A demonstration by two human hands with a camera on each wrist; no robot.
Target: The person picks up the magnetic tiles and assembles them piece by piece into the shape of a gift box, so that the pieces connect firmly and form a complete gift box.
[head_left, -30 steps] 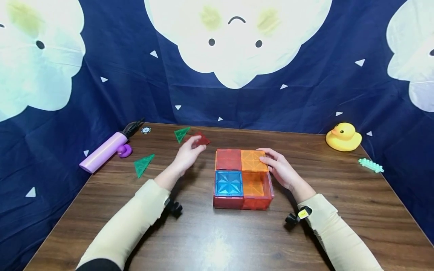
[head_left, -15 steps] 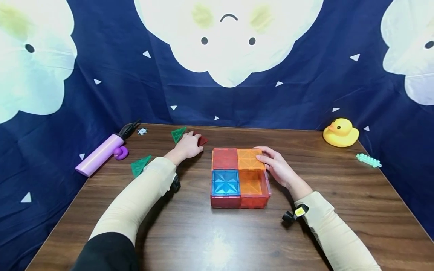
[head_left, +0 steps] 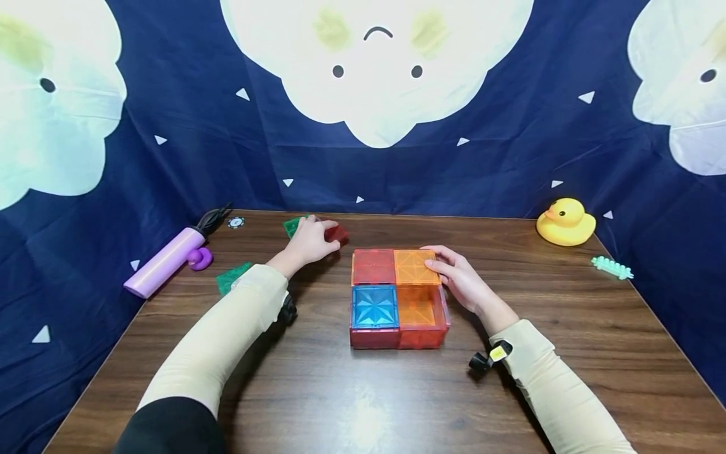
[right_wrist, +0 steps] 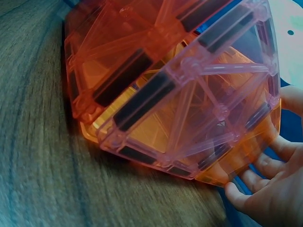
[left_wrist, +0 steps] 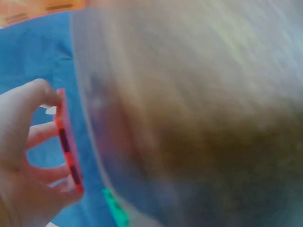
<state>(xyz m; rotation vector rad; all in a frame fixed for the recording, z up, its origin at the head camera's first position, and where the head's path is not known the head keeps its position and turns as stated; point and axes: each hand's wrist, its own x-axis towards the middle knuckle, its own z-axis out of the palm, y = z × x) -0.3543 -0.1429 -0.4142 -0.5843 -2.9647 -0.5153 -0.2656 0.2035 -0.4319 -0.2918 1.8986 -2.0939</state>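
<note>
In the head view, a box of translucent magnetic tiles stands mid-table. A red square tile, an orange tile and a blue tile cover its top, and its front right cell is uncovered. My right hand grips the box's back right corner, thumb on the orange tile; the right wrist view shows fingers around an orange side. Beyond the box, my left hand pinches a red magnetic tile. The left wrist view shows that red tile edge-on between thumb and fingers.
Two green triangular tiles lie left: one behind the left hand, one partly under the sleeve. Farther left are a lilac cylinder, a purple ring-like piece and a poker chip. A rubber duck and mint-coloured toy sit right.
My left hand has reached down to the red tile at the back and now pinches it, raising it slightly. The right hand stays on the box. The head view has shifted a little.
</note>
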